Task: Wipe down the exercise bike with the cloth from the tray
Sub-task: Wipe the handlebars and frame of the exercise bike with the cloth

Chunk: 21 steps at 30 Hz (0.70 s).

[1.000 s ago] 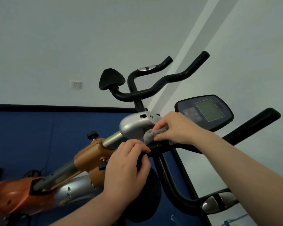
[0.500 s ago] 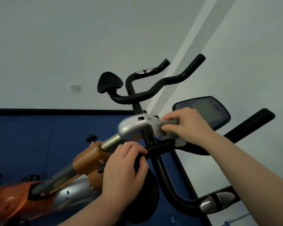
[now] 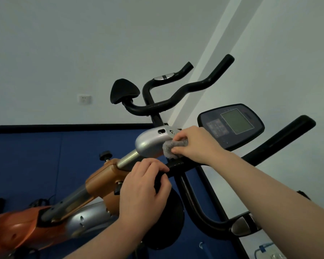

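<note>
Head view: right hand fingers clench the wadded grey cloth against the silver stem cover of the orange-and-black exercise bike. Left hand grips the black handlebar. Risk: cloth may snag on cover screws and slip.

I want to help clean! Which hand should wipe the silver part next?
The right hand, probably: it already holds the grey cloth against the silver cover. The left hand grips the black handlebar, steadying the bike.
</note>
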Motion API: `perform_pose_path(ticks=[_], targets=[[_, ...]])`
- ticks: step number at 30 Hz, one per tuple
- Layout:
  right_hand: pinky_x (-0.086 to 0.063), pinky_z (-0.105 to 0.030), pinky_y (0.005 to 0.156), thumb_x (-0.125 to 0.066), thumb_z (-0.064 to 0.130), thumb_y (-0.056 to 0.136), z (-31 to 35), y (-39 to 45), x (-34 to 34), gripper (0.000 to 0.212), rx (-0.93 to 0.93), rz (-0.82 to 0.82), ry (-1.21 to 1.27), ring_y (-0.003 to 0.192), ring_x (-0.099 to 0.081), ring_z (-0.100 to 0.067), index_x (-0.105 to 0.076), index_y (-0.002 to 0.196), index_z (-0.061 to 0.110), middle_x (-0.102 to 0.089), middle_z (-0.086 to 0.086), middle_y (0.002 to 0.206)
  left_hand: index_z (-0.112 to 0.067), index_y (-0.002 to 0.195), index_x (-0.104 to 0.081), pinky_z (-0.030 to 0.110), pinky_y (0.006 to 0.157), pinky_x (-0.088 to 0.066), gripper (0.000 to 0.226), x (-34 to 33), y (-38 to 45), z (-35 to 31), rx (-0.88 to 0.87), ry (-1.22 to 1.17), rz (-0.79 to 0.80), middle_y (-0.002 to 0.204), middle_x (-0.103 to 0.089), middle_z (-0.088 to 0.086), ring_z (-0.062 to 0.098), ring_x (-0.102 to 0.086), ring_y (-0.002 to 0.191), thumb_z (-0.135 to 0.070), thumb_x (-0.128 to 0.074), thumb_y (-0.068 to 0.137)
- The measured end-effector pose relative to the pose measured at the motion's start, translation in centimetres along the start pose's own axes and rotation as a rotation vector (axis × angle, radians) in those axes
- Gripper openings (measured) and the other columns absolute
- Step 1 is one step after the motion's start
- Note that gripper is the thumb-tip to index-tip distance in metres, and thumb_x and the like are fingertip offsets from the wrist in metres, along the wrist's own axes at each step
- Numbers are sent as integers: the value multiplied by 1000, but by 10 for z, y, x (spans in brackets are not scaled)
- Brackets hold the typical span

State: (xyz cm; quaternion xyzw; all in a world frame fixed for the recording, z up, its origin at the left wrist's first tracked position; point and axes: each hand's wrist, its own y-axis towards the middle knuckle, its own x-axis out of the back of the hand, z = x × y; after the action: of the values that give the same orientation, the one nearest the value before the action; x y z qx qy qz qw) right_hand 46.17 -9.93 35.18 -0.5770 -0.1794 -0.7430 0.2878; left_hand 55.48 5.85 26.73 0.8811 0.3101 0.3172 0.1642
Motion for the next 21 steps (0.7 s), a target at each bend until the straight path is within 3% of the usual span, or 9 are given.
perform_pose_path(ticks=[3,6,9,12,14,16,21], targets=[[-51,-35,73,-66,35,83,6,-4,-6,9,64,-40,-58,85,-61,-16,-66,92,32,-63,11,82,-29,88,-60,17,68,-45,11,0,-1,-1,19,-11,-14,92,-56,-19,0,-53,86,-31,-51,83],[-49,-34,80,-65,31,86,1,-14,20,17,203,10,-56,95,-60,-10,-66,102,35,-65,13,97,-33,93,-57,14,66,-41,15,2,-5,0,73,-25,22,90,-55,-20,-1,-51,85,-42,-50,84],[-48,-28,79,-61,36,85,0,-38,44,21,350,38,-93,94,-54,1,-62,105,41,-57,23,100,-41,103,-51,12,66,-40,29,4,-13,5,177,-83,70,94,-52,-26,-5,-51,90,-62,-46,83],[-44,-31,85,-64,34,84,1,-59,22,19,445,56,-211,99,-50,-2,-66,103,37,-55,21,104,-44,102,-50,18,71,-46,43,3,-19,8,298,-181,51,98,-53,-26,-8,-52,93,-74,-39,74],[-43,-36,91,-67,28,84,5,-63,-2,17,432,-41,-106,104,-51,-8,-70,101,30,-61,15,104,-44,99,-52,22,73,-50,44,2,-20,7,315,-201,47,95,-56,-25,-9,-53,92,-75,-39,72],[-42,-31,93,-67,26,85,10,-60,-17,18,425,-106,11,104,-52,-8,-72,102,28,-64,14,103,-43,97,-53,25,73,-52,43,2,-19,7,319,-216,44,93,-58,-23,-7,-56,90,-75,-40,72],[-44,-26,87,-66,15,85,-4,-51,0,18,559,-34,-72,94,-49,-4,-73,101,19,-67,7,99,-41,98,-55,31,79,-52,45,2,-20,7,342,-223,41,96,-61,-22,-5,-57,93,-75,-41,73]])
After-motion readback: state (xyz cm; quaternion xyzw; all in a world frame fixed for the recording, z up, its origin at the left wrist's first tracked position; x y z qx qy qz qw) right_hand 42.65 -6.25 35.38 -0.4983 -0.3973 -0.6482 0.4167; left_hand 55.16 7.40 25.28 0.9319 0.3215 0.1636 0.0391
